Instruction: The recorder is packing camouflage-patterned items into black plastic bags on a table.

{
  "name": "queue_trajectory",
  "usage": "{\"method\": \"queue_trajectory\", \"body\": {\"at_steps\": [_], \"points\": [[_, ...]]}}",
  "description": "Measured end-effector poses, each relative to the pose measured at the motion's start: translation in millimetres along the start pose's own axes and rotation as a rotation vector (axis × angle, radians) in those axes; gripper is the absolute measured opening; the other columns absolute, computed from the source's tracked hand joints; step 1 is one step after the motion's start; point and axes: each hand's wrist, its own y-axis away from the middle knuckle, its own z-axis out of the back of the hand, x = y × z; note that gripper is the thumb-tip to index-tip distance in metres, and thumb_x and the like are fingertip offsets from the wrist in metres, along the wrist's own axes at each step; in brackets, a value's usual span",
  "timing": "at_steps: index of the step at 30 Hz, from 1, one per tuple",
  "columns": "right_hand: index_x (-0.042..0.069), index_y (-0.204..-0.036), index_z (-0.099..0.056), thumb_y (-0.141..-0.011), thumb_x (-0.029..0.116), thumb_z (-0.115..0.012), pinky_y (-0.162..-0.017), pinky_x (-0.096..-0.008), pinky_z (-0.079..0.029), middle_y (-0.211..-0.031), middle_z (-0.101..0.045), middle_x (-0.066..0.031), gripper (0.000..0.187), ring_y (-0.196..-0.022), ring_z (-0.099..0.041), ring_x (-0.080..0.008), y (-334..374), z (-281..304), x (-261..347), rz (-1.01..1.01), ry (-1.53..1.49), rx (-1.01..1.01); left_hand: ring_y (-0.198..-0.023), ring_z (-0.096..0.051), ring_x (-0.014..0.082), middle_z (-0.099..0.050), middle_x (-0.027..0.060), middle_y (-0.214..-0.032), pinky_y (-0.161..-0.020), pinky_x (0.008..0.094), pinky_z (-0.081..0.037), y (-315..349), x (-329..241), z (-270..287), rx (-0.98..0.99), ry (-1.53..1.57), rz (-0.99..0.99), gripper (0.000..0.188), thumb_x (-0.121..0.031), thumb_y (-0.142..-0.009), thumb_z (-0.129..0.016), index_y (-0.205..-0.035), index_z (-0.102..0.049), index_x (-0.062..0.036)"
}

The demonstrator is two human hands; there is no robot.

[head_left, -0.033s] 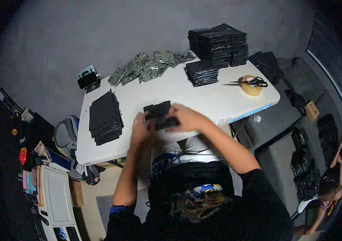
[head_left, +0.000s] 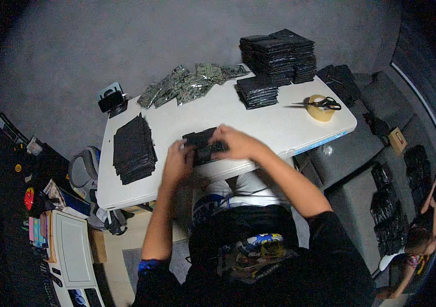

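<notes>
Both hands are closing on one black pouch near the front edge of the white surface: the left hand is pinching its 9 o'clock end, the right hand is covering its 3 o'clock end. It is looking light, thin and floppy, probably slick, so taking it by the edges seems best. A flat stack is lying at 9 o'clock, taller stacks at 1 o'clock, scissors on tape beyond.

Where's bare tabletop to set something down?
Free: the middle strip between the flat black stack and the hands, and the right area between the small black pile and the tape roll. Crowded: far edge with silvery pouches and tall black stacks.
</notes>
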Motion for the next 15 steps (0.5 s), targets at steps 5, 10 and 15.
{"method": "queue_trajectory", "body": {"at_steps": [5, 10, 15], "points": [[0.002, -0.141, -0.065, -0.080, 0.032, -0.089, -0.101, -0.0427, -0.053, -0.123, -0.068, -0.0243, 0.071, -0.111, -0.066, -0.0395, -58, -15, -76, 0.141, -0.050, -0.009, -0.138, -0.057, 0.0387, -0.061, 0.0257, -0.146, -0.117, 0.0430, -0.045, -63, -4, 24, 0.364, -0.040, -0.091, 0.053, -0.011, -0.092, -0.074, -0.143, -0.062, 0.0001], [0.004, -0.132, -0.071, -0.072, 0.021, -0.092, -0.093, -0.0389, -0.057, -0.115, -0.077, -0.0209, 0.065, -0.103, -0.073, -0.0335, -80, -6, -62, -0.051, -0.050, 0.187, -0.104, -0.075, 0.0266, -0.078, 0.0187, -0.114, -0.092, 0.0372, -0.057, -95, -7, 27, 0.498, -0.096, -0.072, 0.054, 0.003, -0.081, -0.077, -0.134, -0.071, -0.0047], [0.005, -0.110, -0.076, -0.071, 0.005, -0.083, -0.087, -0.0411, -0.056, -0.102, -0.075, -0.0163, 0.040, -0.097, -0.071, -0.0327, -79, 20, -36, 0.046, -0.054, 0.046, -0.092, -0.071, 0.0256, -0.075, 0.0147, -0.100, -0.086, 0.0375, -0.056, -102, -14, 45, 0.474, -0.064, -0.193, 0.038, 0.000, -0.079, -0.082, -0.117, -0.077, -0.0046]]}}
